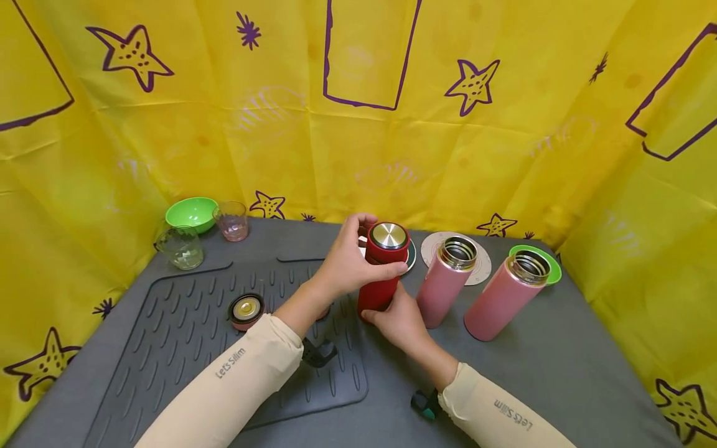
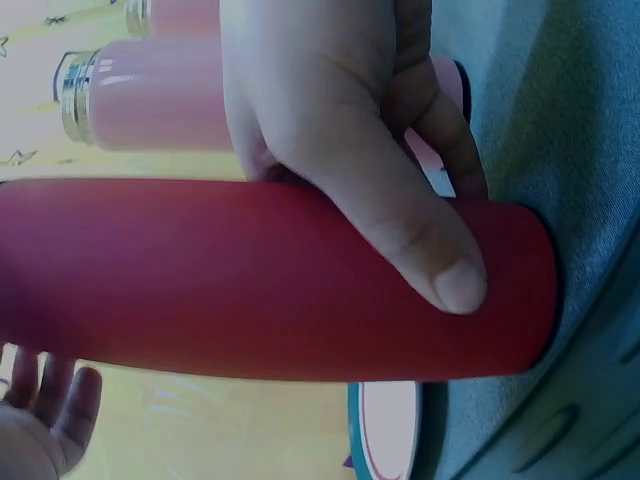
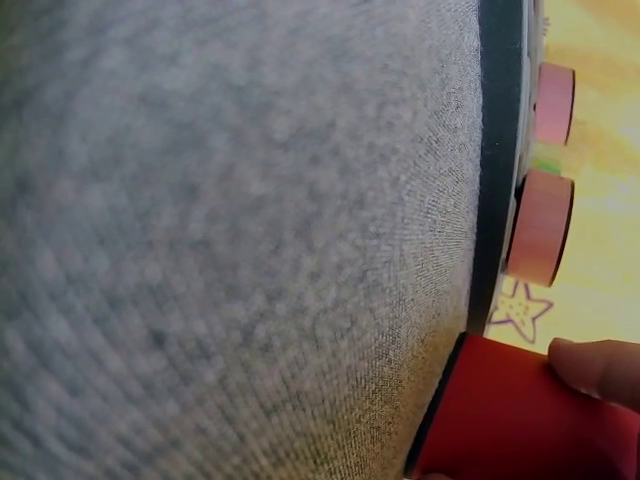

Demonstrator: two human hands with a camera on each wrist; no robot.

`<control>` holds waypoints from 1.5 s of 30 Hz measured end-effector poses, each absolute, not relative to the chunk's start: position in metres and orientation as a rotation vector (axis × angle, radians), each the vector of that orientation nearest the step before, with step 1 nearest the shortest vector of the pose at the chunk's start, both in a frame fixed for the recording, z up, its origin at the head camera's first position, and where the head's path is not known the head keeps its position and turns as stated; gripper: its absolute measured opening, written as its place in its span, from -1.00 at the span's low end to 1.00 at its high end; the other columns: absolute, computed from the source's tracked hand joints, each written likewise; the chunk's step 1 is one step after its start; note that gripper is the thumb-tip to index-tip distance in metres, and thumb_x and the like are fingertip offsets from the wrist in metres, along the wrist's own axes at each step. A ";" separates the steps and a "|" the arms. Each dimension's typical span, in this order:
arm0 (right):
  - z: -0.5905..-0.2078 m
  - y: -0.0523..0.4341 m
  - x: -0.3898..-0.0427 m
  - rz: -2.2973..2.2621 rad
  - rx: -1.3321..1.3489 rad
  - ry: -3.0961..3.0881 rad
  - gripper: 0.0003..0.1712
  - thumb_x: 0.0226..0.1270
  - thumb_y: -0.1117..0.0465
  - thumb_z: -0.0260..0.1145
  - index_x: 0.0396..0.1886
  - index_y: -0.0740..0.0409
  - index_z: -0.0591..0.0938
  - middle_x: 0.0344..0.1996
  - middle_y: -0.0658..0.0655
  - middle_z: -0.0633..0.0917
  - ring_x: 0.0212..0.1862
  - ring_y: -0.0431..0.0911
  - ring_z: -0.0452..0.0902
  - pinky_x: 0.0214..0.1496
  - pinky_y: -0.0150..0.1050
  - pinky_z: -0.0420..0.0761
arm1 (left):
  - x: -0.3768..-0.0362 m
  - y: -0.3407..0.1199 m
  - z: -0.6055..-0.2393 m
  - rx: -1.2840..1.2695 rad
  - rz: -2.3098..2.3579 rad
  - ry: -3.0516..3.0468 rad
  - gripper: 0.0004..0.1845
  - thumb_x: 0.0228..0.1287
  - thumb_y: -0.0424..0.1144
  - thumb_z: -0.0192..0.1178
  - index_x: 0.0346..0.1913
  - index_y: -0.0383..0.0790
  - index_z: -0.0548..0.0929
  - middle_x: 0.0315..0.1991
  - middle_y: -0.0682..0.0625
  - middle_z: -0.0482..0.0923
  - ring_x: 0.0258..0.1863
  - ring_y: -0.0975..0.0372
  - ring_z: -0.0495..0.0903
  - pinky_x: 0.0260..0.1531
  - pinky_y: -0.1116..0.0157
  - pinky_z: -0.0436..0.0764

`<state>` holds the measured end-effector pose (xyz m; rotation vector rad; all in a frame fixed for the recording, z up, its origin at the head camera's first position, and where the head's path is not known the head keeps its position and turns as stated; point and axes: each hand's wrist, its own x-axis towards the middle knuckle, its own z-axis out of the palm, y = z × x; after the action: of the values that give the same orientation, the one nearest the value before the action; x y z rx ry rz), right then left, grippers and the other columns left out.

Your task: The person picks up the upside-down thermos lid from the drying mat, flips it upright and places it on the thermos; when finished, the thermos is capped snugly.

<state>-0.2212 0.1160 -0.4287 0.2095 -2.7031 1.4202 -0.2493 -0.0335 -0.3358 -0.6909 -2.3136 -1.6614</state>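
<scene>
A red thermos (image 1: 381, 291) with a silver-topped lid (image 1: 389, 238) stands on the grey table. My left hand (image 1: 350, 258) holds it near the top, thumb across the front and fingers behind. Low on the body, my right hand (image 1: 400, 317) grips it. The left wrist view has the red thermos (image 2: 250, 280) sideways, with the right hand (image 2: 330, 130) wrapped round its lower end. Only the base of the thermos (image 3: 540, 415) and part of the right hand (image 3: 605, 370) enter the right wrist view.
Two lidless pink thermoses (image 1: 445, 283) (image 1: 506, 298) stand to the right, near a round coaster (image 1: 482, 267) and a green bowl (image 1: 554, 264). On the dark ribbed mat (image 1: 185, 336) lies a pink lid (image 1: 246, 310). Behind are another green bowl (image 1: 192, 213) and two glasses (image 1: 231, 223) (image 1: 182, 249).
</scene>
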 end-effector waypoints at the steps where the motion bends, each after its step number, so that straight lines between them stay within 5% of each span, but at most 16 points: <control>1: -0.429 0.116 -0.220 1.424 0.205 -2.703 -0.30 -0.03 0.20 0.57 0.12 0.19 0.45 -0.10 0.10 0.67 -0.11 -0.01 0.61 -0.01 -0.06 0.60 | -0.248 -0.031 -0.335 -0.665 -1.668 -2.317 -0.19 -0.10 0.05 0.53 0.18 -0.10 0.32 0.03 0.02 0.40 -0.04 0.17 0.45 -0.13 0.17 0.58; 4: -0.431 0.117 -0.219 1.417 0.179 -2.717 -0.30 -0.04 0.19 0.58 0.10 0.18 0.45 -0.12 0.10 0.67 -0.13 -0.01 0.62 -0.03 -0.06 0.61 | -0.247 -0.029 -0.335 -0.632 -1.675 -2.323 -0.26 -0.10 0.01 0.54 0.09 -0.11 0.34 -0.03 0.02 0.43 -0.10 0.17 0.48 -0.19 0.22 0.61; 10: -0.431 0.116 -0.219 1.372 0.171 -2.744 -0.29 -0.06 0.19 0.58 0.10 0.20 0.44 -0.13 0.11 0.66 -0.13 0.01 0.61 -0.03 -0.04 0.61 | -0.249 -0.037 -0.336 -0.732 -1.641 -2.349 -0.33 0.01 -0.12 0.43 0.24 -0.05 0.45 0.00 0.10 0.53 -0.07 0.16 0.49 -0.18 0.14 0.63; 19: -0.429 0.116 -0.220 1.399 0.182 -2.730 -0.30 -0.04 0.20 0.57 0.10 0.20 0.44 -0.15 0.10 0.68 -0.15 -0.02 0.62 -0.05 -0.06 0.61 | -0.250 -0.030 -0.335 -0.615 -1.686 -2.354 -0.22 -0.15 0.10 0.56 0.04 -0.09 0.31 -0.05 0.04 0.42 -0.07 0.21 0.49 -0.16 0.22 0.59; 26: -0.429 0.117 -0.221 1.364 0.186 -2.744 -0.30 -0.02 0.19 0.57 0.10 0.20 0.44 -0.12 0.11 0.67 -0.12 0.00 0.61 -0.02 -0.05 0.60 | -0.251 -0.036 -0.331 -0.737 -1.565 -2.379 -0.31 0.00 -0.12 0.44 0.23 -0.11 0.44 0.02 0.08 0.51 -0.05 0.18 0.47 -0.11 0.21 0.58; 31: -0.428 0.119 -0.222 1.360 0.205 -2.735 -0.27 -0.03 0.20 0.57 0.14 0.19 0.43 -0.09 0.11 0.67 -0.10 0.00 0.62 0.01 -0.05 0.59 | -0.249 -0.032 -0.327 -0.701 -1.571 -2.390 -0.15 -0.10 0.05 0.52 0.26 -0.10 0.34 0.10 0.06 0.38 0.03 0.23 0.41 -0.04 0.21 0.54; 36: -0.426 0.119 -0.222 1.378 0.189 -2.730 -0.28 -0.03 0.20 0.56 0.13 0.19 0.42 -0.10 0.11 0.66 -0.12 -0.01 0.61 0.00 -0.05 0.60 | -0.249 -0.029 -0.324 -0.622 -1.592 -2.377 -0.23 -0.15 0.08 0.56 0.09 -0.09 0.38 -0.03 0.07 0.41 -0.07 0.21 0.44 -0.20 0.24 0.59; 45: -0.429 0.116 -0.223 1.329 0.221 -2.741 -0.27 -0.04 0.18 0.57 0.12 0.21 0.43 -0.11 0.12 0.67 -0.12 0.00 0.62 -0.02 -0.05 0.60 | -0.247 -0.039 -0.326 -0.742 -1.494 -2.412 -0.22 -0.01 -0.04 0.44 0.33 -0.06 0.40 0.12 0.09 0.45 0.04 0.22 0.42 -0.03 0.17 0.55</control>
<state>-0.2229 0.1156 -0.4293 0.2210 -2.7408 1.3293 -0.2472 -0.0385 -0.3258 -0.7417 -2.4118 -1.4938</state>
